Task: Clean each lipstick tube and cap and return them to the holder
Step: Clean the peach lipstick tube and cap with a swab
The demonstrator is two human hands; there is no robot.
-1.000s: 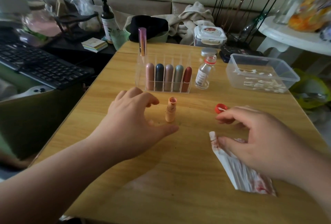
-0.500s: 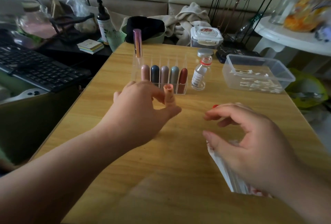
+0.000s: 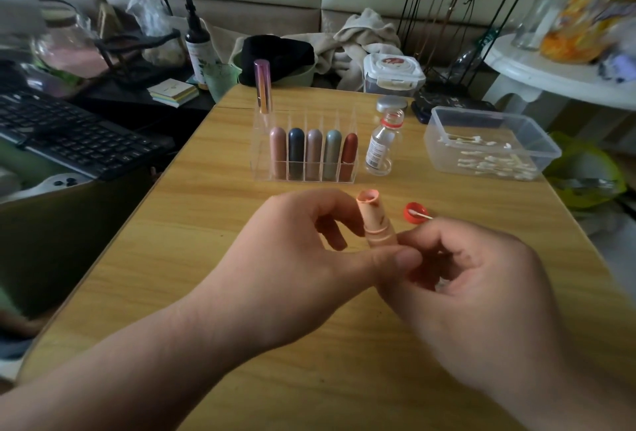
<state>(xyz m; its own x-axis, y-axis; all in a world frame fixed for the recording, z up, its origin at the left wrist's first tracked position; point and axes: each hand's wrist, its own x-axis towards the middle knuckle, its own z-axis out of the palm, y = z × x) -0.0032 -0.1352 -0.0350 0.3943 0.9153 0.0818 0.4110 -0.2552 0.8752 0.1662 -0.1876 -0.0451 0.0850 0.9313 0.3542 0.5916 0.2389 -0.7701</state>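
My left hand (image 3: 292,258) holds an uncapped peach lipstick tube (image 3: 373,220) upright above the table, thumb and fingers pinching its lower part. Red smears mark the tube near its open top. My right hand (image 3: 475,293) meets it from the right, its curled fingers closing on the tube's base, which is hidden between both hands. Behind them the clear acrylic holder (image 3: 263,169) carries several capped lipsticks (image 3: 313,151) in its front row and a tall pink-gold tube (image 3: 263,86) at its back left.
A red bottle cap (image 3: 411,219) with a cotton swab (image 3: 421,214) on it lies just right of the tube. A small glass bottle (image 3: 380,145) stands beside the holder, next to a clear box of cotton swabs (image 3: 537,155). A keyboard (image 3: 69,134) sits off the table's left edge.
My left hand picked the peach tube up off the table and brought it nearer. My right hand left the stained wipe and came over to the tube's base.
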